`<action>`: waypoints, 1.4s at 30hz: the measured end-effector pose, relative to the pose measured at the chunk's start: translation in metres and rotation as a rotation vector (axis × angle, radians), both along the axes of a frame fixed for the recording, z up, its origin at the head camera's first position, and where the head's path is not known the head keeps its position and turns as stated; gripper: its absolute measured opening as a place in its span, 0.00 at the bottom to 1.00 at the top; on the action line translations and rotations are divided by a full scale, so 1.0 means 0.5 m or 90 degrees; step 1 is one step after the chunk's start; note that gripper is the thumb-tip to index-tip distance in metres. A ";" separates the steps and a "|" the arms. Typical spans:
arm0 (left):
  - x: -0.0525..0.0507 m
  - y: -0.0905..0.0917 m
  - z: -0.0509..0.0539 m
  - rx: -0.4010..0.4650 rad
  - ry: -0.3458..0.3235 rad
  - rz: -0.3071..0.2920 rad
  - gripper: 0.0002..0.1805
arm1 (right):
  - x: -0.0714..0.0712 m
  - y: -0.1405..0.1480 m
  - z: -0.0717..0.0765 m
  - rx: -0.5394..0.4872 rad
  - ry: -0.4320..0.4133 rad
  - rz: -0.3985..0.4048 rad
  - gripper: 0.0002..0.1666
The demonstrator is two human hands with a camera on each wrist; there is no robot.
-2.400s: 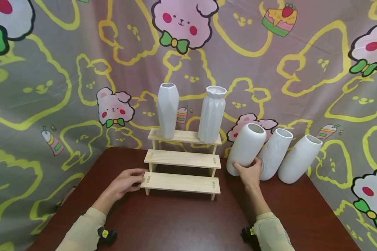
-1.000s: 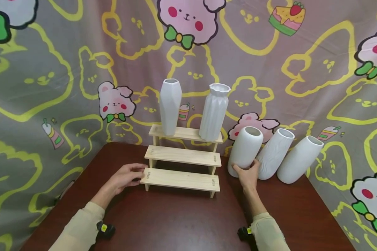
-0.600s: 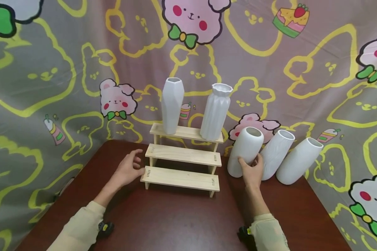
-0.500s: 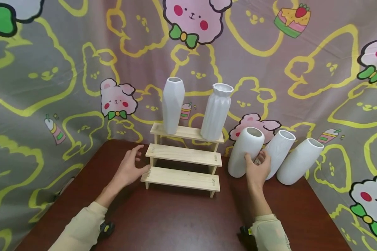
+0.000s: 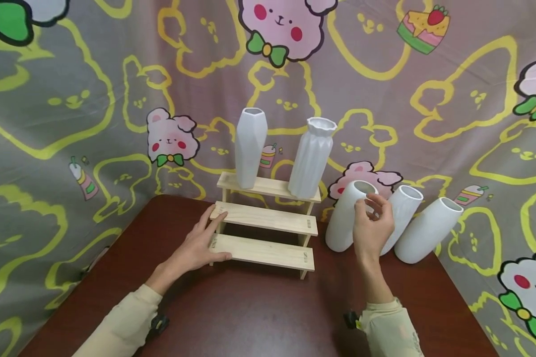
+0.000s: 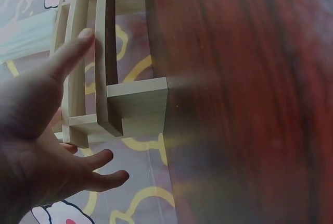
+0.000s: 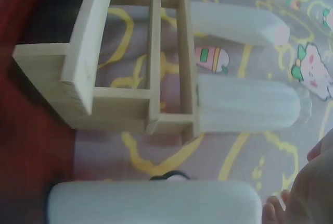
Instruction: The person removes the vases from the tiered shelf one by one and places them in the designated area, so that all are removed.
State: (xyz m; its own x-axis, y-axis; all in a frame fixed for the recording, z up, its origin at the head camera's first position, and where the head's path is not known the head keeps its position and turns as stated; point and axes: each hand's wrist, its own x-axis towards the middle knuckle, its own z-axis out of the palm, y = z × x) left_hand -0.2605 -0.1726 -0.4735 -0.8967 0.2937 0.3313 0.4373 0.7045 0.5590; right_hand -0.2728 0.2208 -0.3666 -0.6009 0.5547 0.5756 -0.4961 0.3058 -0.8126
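Observation:
At the left end of a three-step wooden rack (image 5: 268, 249), my left hand (image 5: 199, 246) has its fingers spread over the lower and middle steps. The left wrist view puts the thumb by a board; firm contact cannot be told. My right hand (image 5: 372, 225) is raised before a smooth white vase (image 5: 341, 225), its fingers loosely bent and holding nothing. The right wrist view has its fingertips (image 7: 270, 211) beside that vase's upper end. On the top step stand a faceted white vase (image 5: 250, 148) and a pleated white vase with a ruffled rim (image 5: 311, 161).
To the right of the smooth vase stand a textured white vase (image 5: 402, 213), partly behind my right hand, and another white vase (image 5: 429, 230). All this is on a dark red-brown table (image 5: 259, 312). A cartoon-patterned curtain (image 5: 375, 99) hangs close behind.
My right hand has let go of the smooth vase and risen toward its rim. My left hand has moved up and right, its fingers spreading over the rack's end. The head view has shifted slightly.

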 end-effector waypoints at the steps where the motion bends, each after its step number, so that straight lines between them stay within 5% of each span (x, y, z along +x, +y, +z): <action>1: 0.000 0.001 0.000 0.007 -0.002 -0.003 0.61 | -0.002 -0.006 0.008 0.011 -0.008 0.019 0.18; 12: 0.001 0.012 0.001 0.062 -0.023 -0.016 0.61 | -0.040 -0.044 0.102 0.169 -0.165 0.151 0.24; 23: 0.004 0.014 0.001 0.059 -0.059 -0.002 0.61 | -0.104 -0.074 0.120 0.297 -0.326 0.242 0.58; 28: 0.007 0.014 0.000 0.071 -0.085 -0.005 0.61 | -0.133 -0.085 0.111 0.290 -0.332 0.286 0.64; 42: 0.004 0.012 0.003 0.084 -0.104 -0.004 0.62 | -0.167 -0.104 0.077 0.195 -0.280 0.357 0.52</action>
